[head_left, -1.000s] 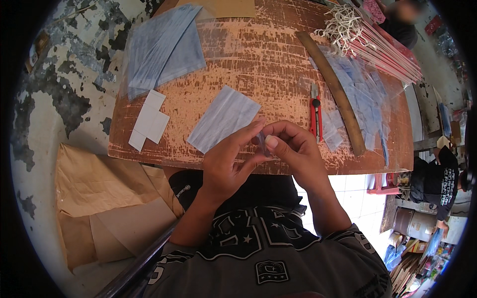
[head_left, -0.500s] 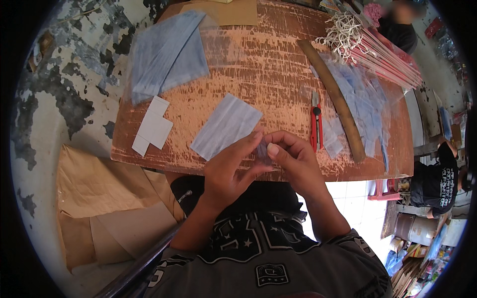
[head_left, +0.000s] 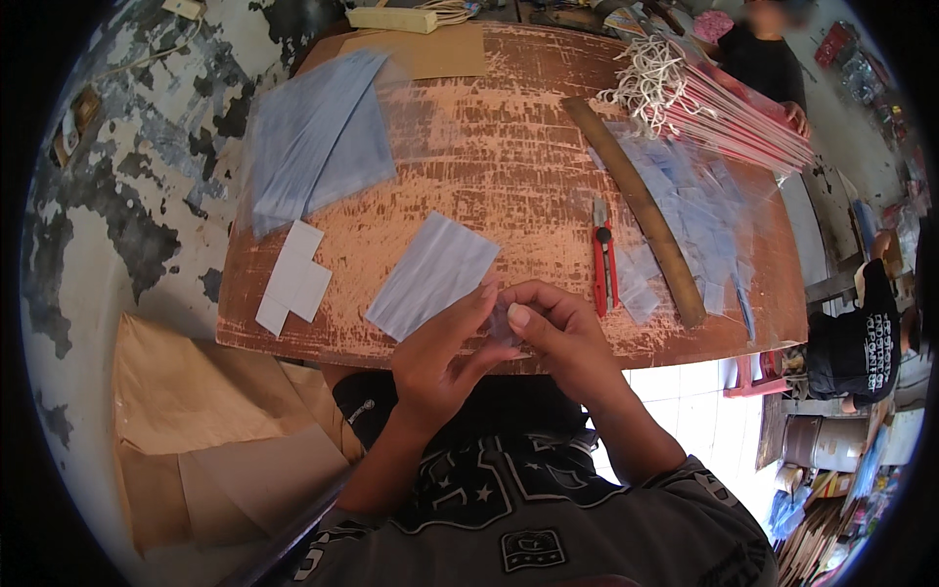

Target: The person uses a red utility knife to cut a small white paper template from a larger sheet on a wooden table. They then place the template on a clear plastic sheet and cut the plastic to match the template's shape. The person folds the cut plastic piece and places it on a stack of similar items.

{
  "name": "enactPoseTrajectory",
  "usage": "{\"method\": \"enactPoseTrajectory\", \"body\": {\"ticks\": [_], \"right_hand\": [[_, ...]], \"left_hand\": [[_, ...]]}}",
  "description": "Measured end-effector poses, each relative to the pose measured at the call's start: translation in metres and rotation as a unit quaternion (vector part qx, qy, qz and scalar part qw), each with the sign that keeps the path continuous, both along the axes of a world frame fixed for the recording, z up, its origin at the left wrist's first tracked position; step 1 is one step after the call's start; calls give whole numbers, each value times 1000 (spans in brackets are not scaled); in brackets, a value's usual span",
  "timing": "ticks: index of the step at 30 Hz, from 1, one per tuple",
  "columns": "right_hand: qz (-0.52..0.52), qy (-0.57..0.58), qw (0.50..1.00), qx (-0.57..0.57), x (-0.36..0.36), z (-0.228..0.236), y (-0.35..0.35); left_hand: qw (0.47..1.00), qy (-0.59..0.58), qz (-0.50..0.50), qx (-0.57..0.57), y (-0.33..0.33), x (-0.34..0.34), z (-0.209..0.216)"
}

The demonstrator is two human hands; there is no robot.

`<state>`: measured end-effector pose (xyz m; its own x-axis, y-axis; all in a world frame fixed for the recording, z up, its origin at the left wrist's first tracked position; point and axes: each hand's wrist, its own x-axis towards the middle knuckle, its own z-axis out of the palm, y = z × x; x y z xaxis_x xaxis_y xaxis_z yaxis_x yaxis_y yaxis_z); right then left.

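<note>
My left hand (head_left: 435, 357) and my right hand (head_left: 567, 338) meet at the table's near edge. Between them is a small see-through plastic piece (head_left: 503, 321), pinched by the fingers of both hands and partly hidden by them. Just beyond my left hand lies a stack of pale, see-through plastic sheets (head_left: 432, 272). A white stepped card template (head_left: 295, 279) rests farther left. To the right of my right hand is a red utility knife (head_left: 603, 259), its blade pointing away from me.
Large bluish plastic sheets (head_left: 323, 137) lie at the back left, near brown cardboard (head_left: 430, 51). A wooden strip (head_left: 641, 210) borders scattered plastic pieces (head_left: 699, 196) on the right. Behind them are pink rods with white cords (head_left: 724, 103). Another person (head_left: 768, 64) stands at the far right corner.
The view has shifted, so the table sits slightly lower and further left. My hands keep nearly the same pinch on the plastic piece. The other person's hand now shows by the rods.
</note>
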<state>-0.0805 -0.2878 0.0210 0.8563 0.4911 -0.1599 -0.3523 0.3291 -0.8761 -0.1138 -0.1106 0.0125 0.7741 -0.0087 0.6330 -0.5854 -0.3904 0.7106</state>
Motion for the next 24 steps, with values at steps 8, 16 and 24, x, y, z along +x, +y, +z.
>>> {"method": "enactPoseTrajectory", "body": {"ticks": [8,16,24], "right_hand": [[11,-20,1000,-4,2,-3,-2],[30,-17,999,3,1,-6,-2],[47,-13,999,-2,1,-4,-4]], "left_hand": [[999,24,10,-21,-2,-3,-7],[996,18,5,-90,-4,-1,-18],[993,58,-9,-106,-5,-11,-16]]}}
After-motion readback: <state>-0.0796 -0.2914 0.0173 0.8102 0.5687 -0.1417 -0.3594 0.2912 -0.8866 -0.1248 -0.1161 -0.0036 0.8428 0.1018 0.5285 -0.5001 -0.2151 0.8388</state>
